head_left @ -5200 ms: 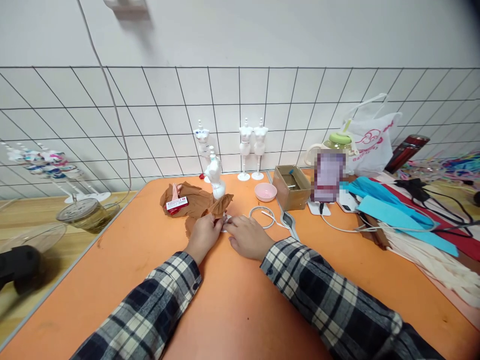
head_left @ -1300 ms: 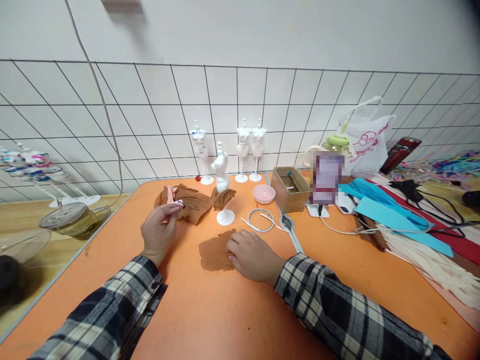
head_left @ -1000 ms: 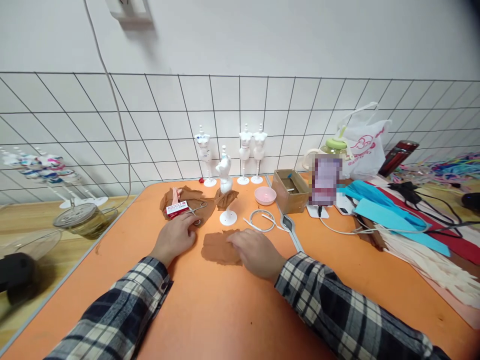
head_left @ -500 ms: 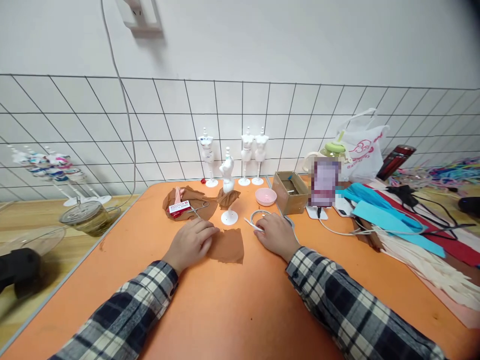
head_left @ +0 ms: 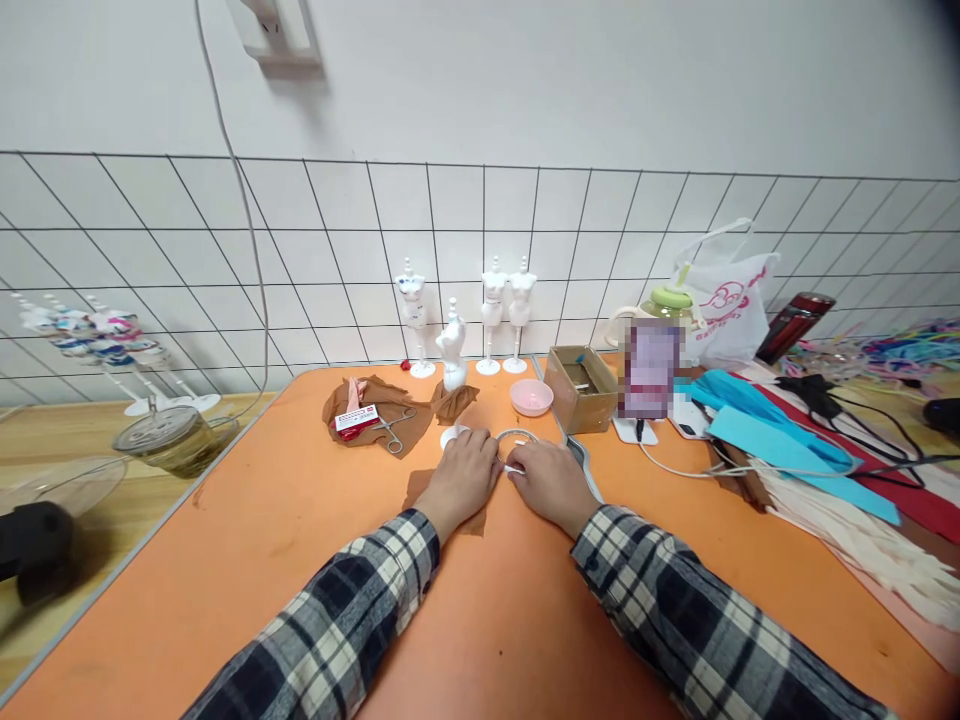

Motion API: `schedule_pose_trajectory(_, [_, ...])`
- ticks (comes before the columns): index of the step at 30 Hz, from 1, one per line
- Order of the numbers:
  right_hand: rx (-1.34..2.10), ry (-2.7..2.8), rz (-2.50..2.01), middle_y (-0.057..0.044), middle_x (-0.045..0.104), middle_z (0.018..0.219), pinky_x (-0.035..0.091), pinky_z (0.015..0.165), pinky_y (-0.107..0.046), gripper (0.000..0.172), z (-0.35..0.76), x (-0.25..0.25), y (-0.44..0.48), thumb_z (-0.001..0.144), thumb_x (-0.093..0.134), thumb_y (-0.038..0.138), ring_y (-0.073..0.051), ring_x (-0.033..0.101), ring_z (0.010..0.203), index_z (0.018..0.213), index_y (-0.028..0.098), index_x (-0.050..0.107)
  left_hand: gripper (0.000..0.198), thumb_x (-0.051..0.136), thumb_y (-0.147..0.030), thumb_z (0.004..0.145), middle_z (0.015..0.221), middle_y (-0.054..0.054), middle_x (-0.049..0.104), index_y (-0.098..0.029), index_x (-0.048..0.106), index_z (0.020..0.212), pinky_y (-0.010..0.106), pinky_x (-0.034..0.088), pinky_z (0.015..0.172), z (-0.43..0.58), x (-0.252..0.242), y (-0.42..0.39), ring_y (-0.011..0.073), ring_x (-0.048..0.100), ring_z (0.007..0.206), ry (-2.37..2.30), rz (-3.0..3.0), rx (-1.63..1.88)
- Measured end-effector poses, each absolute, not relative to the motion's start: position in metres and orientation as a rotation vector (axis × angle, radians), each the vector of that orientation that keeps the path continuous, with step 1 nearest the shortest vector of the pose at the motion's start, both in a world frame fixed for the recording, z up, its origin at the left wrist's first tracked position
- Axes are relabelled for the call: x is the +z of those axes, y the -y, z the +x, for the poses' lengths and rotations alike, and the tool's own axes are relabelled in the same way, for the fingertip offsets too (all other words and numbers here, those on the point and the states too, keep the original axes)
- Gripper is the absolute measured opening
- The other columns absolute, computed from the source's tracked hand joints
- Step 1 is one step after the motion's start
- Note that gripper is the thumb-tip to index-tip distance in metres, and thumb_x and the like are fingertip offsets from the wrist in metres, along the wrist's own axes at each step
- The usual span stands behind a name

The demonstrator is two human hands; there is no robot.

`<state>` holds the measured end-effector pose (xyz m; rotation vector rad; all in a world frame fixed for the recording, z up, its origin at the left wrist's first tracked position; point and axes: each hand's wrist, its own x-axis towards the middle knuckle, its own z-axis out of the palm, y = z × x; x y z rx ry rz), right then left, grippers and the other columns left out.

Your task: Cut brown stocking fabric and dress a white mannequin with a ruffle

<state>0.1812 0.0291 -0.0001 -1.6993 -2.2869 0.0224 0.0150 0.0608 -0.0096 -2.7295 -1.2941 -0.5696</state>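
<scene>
Both hands meet at the white coiled band (head_left: 517, 440) on the orange surface (head_left: 300, 520). Right hand (head_left: 551, 480) pinches its near end; left hand (head_left: 463, 478) (grip indistinct) rests beside it, over the brown fabric piece (head_left: 420, 490).

table (head_left: 300, 560): orange | sleeves (head_left: 360, 610): dark-and-cream plaid | fabric (head_left: 420, 490): brown | bowl (head_left: 531, 396): pink

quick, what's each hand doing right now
Left hand: on the brown fabric piece, grip cannot be told.
Right hand: at the white cord loop, grip cannot be told.
</scene>
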Motion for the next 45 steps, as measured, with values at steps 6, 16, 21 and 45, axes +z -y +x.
schedule_pose_trajectory(6, [0.04, 2.289, -1.691, -0.005, 0.069, 0.091, 0.036, 0.076, -0.033, 0.01, 0.181, 0.0, -0.03, 0.088, 0.06, 0.029, -0.023, 0.061, 0.092, 0.091, 0.022, 0.066, 0.015, 0.048, -0.027, 0.095, 0.094, 0.009, 0.061, -0.019, 0.059, 0.09, 0.043, 0.039, 0.08, 0.009, -0.013, -0.055, 0.0273, 0.053, 0.095, 1.391, -2.759, -0.617])
schedule_pose_trajectory(16, [0.061, 2.16, -1.609, -0.007, 0.064, 0.11, 0.04, 0.087, -0.033, 0.028, 0.187, 0.0, -0.03, 0.084, 0.058, 0.022, -0.023, 0.056, 0.102, 0.112, 0.021, 0.061, 0.017, 0.042, -0.025, 0.096, 0.091, 0.006, 0.061, -0.021, 0.055, 0.087, 0.038, 0.043, 0.078, 0.0, -0.008, -0.048, 0.0231, 0.054, 0.09, 1.451, -2.847, -0.741])
schedule_pose_trajectory(21, [0.056, 2.136, -1.359, -0.008, 0.061, 0.121, 0.038, 0.094, -0.037, 0.034, 0.185, 0.004, -0.025, 0.088, 0.054, 0.02, -0.024, 0.051, 0.108, 0.121, 0.021, 0.061, 0.016, 0.042, -0.028, 0.096, 0.092, 0.006, 0.06, -0.021, 0.054, 0.089, 0.04, 0.041, 0.082, -0.009, -0.002, -0.051, 0.0238, 0.052, 0.092, 1.368, -2.809, -0.763])
schedule_pose_trajectory(45, [-0.127, 2.14, -1.147, -0.008, 0.062, 0.092, 0.04, 0.077, -0.034, 0.011, 0.174, -0.003, -0.017, 0.089, 0.051, 0.015, -0.021, 0.053, 0.087, 0.085, 0.016, 0.061, 0.019, 0.038, -0.025, 0.087, 0.077, 0.002, 0.055, -0.02, 0.047, 0.072, 0.032, 0.041, 0.073, 0.009, -0.014, -0.051, 0.0194, 0.051, 0.078, 1.553, -3.105, -1.102])
